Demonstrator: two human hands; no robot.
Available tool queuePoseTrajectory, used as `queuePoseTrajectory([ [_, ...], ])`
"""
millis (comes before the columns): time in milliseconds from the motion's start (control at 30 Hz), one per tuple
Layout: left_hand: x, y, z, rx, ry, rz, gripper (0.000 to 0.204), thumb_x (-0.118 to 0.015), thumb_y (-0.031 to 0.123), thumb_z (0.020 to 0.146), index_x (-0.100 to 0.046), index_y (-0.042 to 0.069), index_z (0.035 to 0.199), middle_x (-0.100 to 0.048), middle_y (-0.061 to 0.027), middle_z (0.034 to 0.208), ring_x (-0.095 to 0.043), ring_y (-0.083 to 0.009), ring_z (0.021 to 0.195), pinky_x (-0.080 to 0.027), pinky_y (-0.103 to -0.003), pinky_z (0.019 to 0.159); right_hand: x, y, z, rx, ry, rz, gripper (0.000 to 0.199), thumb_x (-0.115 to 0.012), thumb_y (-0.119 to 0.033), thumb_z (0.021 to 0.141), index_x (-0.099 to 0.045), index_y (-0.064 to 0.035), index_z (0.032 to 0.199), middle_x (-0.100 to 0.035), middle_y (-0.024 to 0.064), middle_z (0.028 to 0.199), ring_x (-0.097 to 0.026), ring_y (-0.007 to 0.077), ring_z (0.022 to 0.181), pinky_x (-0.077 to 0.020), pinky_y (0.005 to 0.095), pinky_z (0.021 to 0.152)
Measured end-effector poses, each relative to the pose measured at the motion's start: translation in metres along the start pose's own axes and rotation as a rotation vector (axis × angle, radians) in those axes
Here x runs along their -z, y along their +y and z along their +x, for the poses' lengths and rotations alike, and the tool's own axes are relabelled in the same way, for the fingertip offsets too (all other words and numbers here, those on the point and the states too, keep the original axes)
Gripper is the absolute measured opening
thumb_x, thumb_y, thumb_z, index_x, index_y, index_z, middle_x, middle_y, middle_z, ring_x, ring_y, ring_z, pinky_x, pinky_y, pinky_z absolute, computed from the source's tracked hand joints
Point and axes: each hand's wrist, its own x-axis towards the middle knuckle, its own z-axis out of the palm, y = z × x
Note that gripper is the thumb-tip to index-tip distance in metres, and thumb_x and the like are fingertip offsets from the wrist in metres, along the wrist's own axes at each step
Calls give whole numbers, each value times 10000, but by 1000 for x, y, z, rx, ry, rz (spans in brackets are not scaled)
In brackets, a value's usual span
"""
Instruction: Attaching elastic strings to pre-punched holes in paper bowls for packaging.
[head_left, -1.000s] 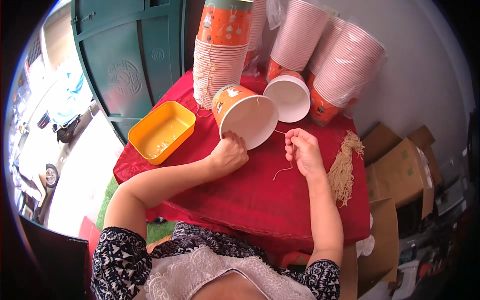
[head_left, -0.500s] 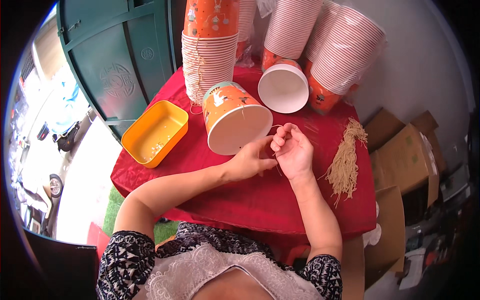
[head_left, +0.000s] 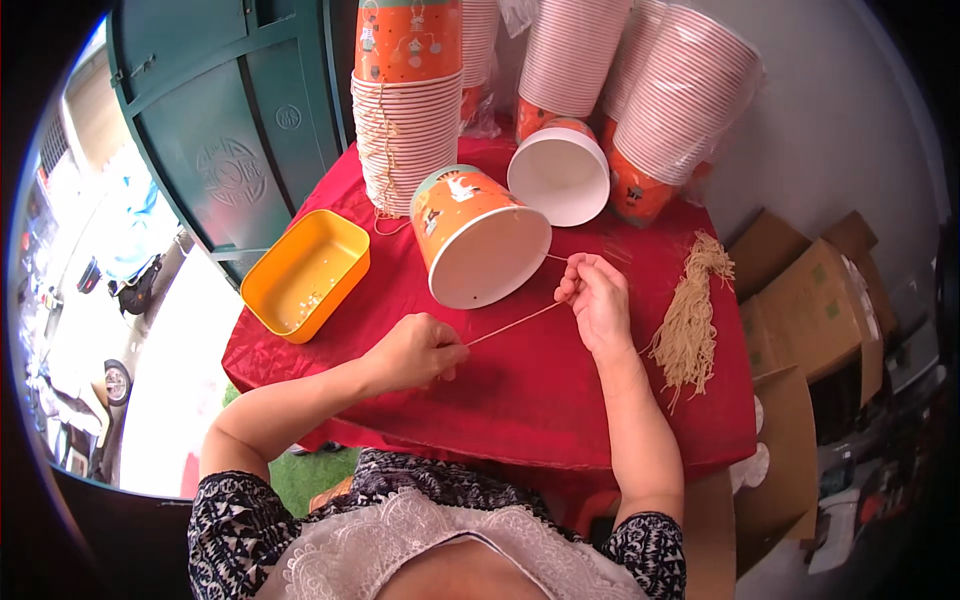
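My left hand (head_left: 420, 350) and right hand (head_left: 597, 300) each pinch an end of a thin tan string (head_left: 510, 323), stretched taut at six o'clock of the orange paper bucket (head_left: 475, 235) lying on its side. It seems threaded through the rim; I'd pull evenly, keeping tension.

Yellow tray (head_left: 305, 275), string bundle (head_left: 690, 320), cardboard boxes (head_left: 810, 300).
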Motion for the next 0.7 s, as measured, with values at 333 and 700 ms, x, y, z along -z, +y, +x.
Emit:
queuePoseTrajectory([
  [333,-23,17,23,-355,256,716,219,-609,210,880,-624,31,756,-620,-187,630,-631,-377,582,-505,-485,543,-50,-15,-43,-93,-397,-642,293,-496,-180,1015,-611,35,1179,-690,73,949,-559,69,573,-459,231,508],
  [700,10,53,46,-848,201,1236,116,-621,178,747,-600,64,761,-602,-82,877,-573,-252,931,-493,-378,835,-19,-12,-25,-35,-347,-770,163,-642,-112,897,-714,32,867,-637,5,695,-532,55,656,-448,250,595],
])
